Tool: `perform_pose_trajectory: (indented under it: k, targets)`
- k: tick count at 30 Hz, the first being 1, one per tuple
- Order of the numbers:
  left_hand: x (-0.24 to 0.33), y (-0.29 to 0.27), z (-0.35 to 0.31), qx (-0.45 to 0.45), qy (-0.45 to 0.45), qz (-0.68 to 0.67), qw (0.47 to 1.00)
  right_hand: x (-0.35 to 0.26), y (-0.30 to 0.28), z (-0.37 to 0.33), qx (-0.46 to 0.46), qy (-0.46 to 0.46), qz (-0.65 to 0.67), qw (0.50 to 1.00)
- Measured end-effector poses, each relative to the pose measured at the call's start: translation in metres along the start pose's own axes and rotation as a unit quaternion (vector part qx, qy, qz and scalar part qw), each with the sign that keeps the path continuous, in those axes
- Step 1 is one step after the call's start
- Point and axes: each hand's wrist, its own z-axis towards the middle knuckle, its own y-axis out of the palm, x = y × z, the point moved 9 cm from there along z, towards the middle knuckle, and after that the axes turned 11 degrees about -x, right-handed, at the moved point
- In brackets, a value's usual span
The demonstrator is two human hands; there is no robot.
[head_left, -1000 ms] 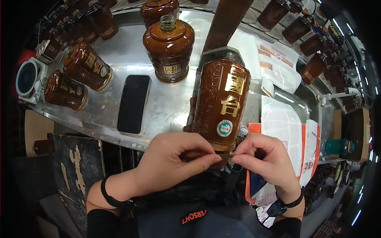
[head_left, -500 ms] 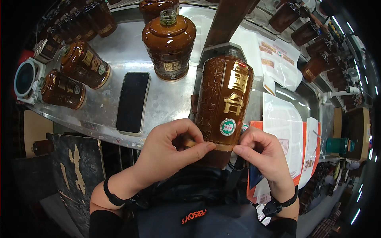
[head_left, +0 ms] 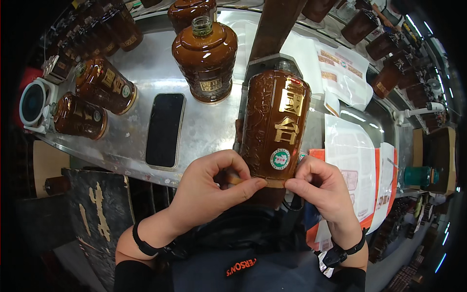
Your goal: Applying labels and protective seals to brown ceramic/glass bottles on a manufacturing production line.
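A brown glass bottle [head_left: 260, 121] with raised gold characters and a round green-and-white sticker [head_left: 279, 159] lies in front of me, its neck pointing away. Around its near end runs a narrow gold strip [head_left: 276, 184]. My left hand [head_left: 214, 180] pinches the strip on the left, thumb pressed against it, and a tan loose part shows within the curled fingers. On the other side, my right hand [head_left: 323, 190] is closed with thumb and forefinger on the strip's right part. The fingers' undersides are hidden. Behind the bottle's neck is a grey angular holder [head_left: 262, 63].
A black phone [head_left: 165, 129] lies on the metal table [head_left: 206, 131]. An open brown bottle [head_left: 204, 63] stands behind it. Two bottles lie at left beside a round white device [head_left: 34, 103]. White label sheets [head_left: 348, 151] lie on the right, and a brown post [head_left: 275, 27] rises behind.
The view has shifted slightly, so the table things appear a little lower. Both hands keep their pinch on the strip, with hardly any movement along the bottle.
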Motion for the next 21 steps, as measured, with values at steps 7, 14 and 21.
perform_pose_trajectory:
  k: [7,14,21]
  targets:
    - [-0.0003,0.0001,0.0,0.001,-0.002,-0.007,1.0,0.0051,-0.0013,-0.0005,-0.008,-0.005,0.012,1.0]
    - [-0.0005,0.0001,-0.0003,0.006,0.0,-0.013,1.0,0.0055,-0.0007,-0.0006,-0.022,-0.009,0.037,0.999]
    - [-0.0001,0.0006,-0.0004,0.005,0.004,-0.006,1.0,0.0067,-0.0017,-0.0011,-0.022,-0.006,0.034,0.999]
